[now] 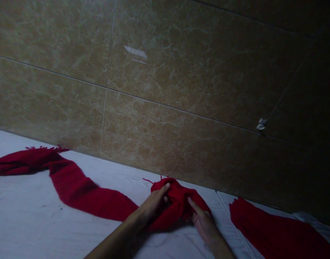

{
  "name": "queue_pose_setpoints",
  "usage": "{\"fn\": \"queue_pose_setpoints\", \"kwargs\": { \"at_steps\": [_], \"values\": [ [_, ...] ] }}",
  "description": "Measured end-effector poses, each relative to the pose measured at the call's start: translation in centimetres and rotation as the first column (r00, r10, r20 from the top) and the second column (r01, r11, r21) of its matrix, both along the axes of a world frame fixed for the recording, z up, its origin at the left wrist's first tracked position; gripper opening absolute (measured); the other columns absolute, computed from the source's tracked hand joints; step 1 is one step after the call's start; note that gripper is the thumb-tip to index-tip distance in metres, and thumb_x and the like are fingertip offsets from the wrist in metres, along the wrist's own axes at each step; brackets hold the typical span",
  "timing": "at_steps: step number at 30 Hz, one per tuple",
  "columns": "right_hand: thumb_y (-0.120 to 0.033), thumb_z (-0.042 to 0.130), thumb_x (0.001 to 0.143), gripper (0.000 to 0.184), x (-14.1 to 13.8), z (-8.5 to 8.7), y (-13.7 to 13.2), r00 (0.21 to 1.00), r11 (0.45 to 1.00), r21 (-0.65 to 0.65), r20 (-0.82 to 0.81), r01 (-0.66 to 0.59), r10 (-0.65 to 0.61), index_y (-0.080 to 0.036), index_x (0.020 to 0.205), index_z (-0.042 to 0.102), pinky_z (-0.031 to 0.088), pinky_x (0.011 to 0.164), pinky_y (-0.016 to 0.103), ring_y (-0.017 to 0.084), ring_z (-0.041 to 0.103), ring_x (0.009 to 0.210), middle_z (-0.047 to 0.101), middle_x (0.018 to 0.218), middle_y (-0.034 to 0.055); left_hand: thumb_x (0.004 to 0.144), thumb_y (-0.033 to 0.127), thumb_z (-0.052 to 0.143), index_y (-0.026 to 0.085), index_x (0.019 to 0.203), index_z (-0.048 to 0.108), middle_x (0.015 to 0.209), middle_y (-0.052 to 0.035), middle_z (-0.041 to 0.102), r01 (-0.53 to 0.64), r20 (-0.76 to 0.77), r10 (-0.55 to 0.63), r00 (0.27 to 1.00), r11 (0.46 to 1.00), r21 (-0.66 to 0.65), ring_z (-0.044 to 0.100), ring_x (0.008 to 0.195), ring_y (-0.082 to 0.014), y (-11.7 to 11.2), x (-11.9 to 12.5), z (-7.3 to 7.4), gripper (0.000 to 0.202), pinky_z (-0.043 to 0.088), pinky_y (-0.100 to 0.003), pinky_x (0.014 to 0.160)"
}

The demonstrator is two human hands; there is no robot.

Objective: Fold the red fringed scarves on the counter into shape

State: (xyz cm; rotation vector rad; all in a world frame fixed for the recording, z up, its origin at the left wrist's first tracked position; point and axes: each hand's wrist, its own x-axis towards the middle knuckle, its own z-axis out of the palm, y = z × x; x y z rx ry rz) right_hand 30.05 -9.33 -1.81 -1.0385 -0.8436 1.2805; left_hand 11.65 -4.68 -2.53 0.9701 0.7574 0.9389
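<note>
A red scarf (89, 194) with a fringe lies in a loose wave on the white surface, its length running from the left edge to behind my left wrist. Between my hands is a bunched, folded part of red scarf cloth (178, 196), with a few loose threads at its far side. Whether the two are one piece is hidden by my arm. My left hand (154, 203) grips the bunch from the left, thumb on top. From the right, my right hand (204, 221) holds it, thumb on the cloth and other fingers mostly hidden underneath.
Another red cloth (278, 230) lies at the lower right, beyond a seam in the white surface (24, 216). A brown marbled tile wall (143, 122) rises along the far edge. A small whitish fitting (262, 124) is on the wall at right.
</note>
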Motion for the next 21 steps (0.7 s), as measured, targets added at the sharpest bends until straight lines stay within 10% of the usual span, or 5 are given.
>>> {"fn": "queue_pose_setpoints", "kwargs": {
  "at_steps": [4,9,12,16,21],
  "values": [
    [-0.044,0.092,0.058,0.035,0.4,0.4,0.5,0.992,0.992,-0.012,0.012,0.129,-0.129,-0.016,0.075,0.079,0.052,0.042,0.026,0.019,0.066,0.058,0.077,0.078,0.0072,0.081,0.077,0.048,0.023,0.055,0.041,0.047,0.0062,0.035,-0.045,-0.282,0.116,0.952,0.968,0.247,0.027,0.045,-0.0096,-1.2,-0.4,1.1,0.061,0.017,-0.026,0.047],
    [-0.046,0.094,0.052,0.042,0.5,0.3,0.6,0.974,0.975,-0.014,-0.036,0.221,-0.222,-0.015,0.074,0.075,0.048,0.040,0.025,0.018,0.065,0.057,0.074,0.069,0.0046,0.087,0.049,0.055,0.019,0.065,0.053,0.061,0.0023,0.055,-0.015,-0.431,0.382,0.818,0.763,0.647,0.047,0.058,-0.0124,-3.5,-0.8,3.2,0.037,0.029,-0.024,0.056],
    [-0.044,0.093,0.054,0.041,0.3,0.4,0.3,0.983,0.985,-0.012,-0.064,0.173,-0.173,-0.015,0.079,0.076,0.051,0.048,0.027,0.021,0.068,0.066,0.076,0.075,0.0055,0.092,0.043,0.051,0.019,0.074,0.064,0.066,-0.0005,0.065,0.161,-0.559,0.352,0.751,0.724,0.671,0.056,0.060,-0.0141,-4.5,-0.6,3.7,0.033,0.030,-0.025,0.058],
    [-0.041,0.090,0.062,0.046,-0.3,0.9,-0.2,0.985,0.997,0.055,-0.163,-0.056,0.064,-0.017,0.099,0.077,0.057,0.084,0.040,0.028,0.071,0.098,0.078,0.103,0.0096,0.090,0.044,0.056,0.021,0.088,0.068,0.077,-0.0028,0.072,0.111,-0.596,0.413,0.689,0.752,0.650,0.064,0.067,-0.0181,-4.7,-0.3,3.5,0.027,0.033,-0.026,0.059],
    [-0.040,0.090,0.064,0.049,-0.8,1.2,-0.5,0.972,0.988,0.070,-0.184,-0.134,0.145,-0.019,0.107,0.076,0.050,0.099,0.050,0.032,0.067,0.111,0.075,0.116,0.0108,0.087,0.038,0.059,0.021,0.099,0.069,0.097,-0.0047,0.076,-0.025,-0.441,0.397,0.805,0.765,0.644,0.068,0.086,-0.0222,-3.7,-0.5,2.9,0.023,0.043,-0.026,0.071]
  ]
}}
